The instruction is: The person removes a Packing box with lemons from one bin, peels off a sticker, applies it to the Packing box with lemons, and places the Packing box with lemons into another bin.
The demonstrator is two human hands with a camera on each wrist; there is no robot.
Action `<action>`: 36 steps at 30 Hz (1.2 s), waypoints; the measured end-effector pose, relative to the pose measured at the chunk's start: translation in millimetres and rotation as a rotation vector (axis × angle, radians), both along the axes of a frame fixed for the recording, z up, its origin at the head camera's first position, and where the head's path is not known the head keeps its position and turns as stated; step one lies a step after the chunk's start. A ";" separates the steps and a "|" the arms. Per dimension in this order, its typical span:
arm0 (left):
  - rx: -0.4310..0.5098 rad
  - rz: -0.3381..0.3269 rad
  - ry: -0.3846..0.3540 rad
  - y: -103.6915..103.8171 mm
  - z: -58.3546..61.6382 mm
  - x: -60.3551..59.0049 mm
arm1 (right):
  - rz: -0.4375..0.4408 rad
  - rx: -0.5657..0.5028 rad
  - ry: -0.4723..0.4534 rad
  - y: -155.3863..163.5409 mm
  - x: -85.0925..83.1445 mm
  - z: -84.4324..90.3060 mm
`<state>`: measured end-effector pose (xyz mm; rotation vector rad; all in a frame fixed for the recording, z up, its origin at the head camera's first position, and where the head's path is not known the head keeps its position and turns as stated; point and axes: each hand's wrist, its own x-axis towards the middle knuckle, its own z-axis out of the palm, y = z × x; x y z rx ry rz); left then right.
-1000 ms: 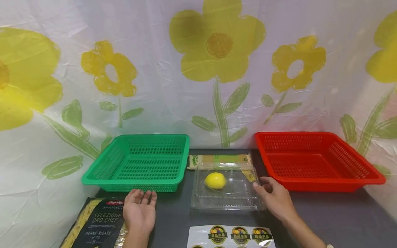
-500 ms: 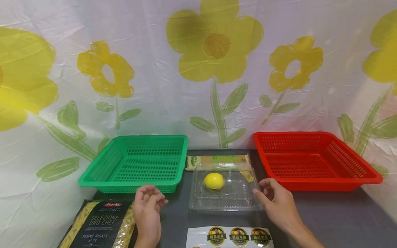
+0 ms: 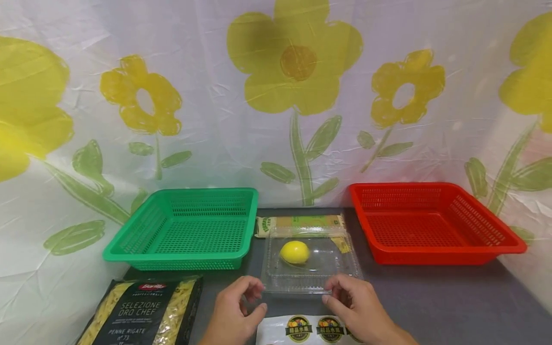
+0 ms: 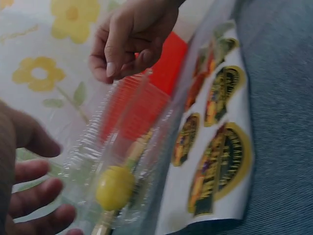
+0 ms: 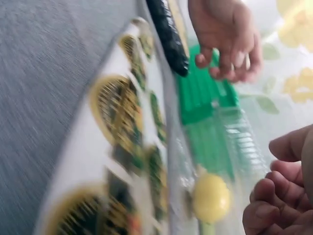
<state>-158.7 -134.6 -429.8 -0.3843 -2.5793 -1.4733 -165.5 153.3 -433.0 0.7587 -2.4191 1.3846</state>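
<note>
A clear plastic clamshell box (image 3: pixel 321 282) lies mid-table with a yellow lemon (image 3: pixel 295 252) that appears to be inside it. My left hand (image 3: pixel 235 314) is by the box's front left corner, fingers loosely bent, holding nothing. Near the front edge of the box, further right, my right hand (image 3: pixel 358 309) hovers with relaxed, bent fingers and nothing in its grasp. Both wrist views show the hands raised apart from each other. Below them lies a white sheet of round fruit stickers (image 3: pixel 276 328), partly covered by the right hand in the head view.
A green basket (image 3: pixel 116 254) stands at the back left and a red basket (image 3: pixel 431 257) at the back right. One bag of penne pasta (image 3: pixel 142 309) lies at the front left. Behind the box is a long beige-and-green packet (image 3: pixel 302 221).
My left hand has moved right from beside the pasta bag to the box's front. The right hand has left the box's right side and come toward me and left.
</note>
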 end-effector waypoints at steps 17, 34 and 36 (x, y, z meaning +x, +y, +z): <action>-0.281 -0.307 -0.109 5.9 -38.3 -7.9 | 0.279 0.139 -0.316 -26.9 -5.9 -34.5; -0.366 -0.298 -0.054 7.3 -51.0 -8.3 | 0.225 0.276 -0.345 -30.2 -8.3 -46.7; -0.361 -0.296 -0.057 7.4 -51.8 -7.9 | 0.221 0.275 -0.348 -29.9 -7.7 -47.5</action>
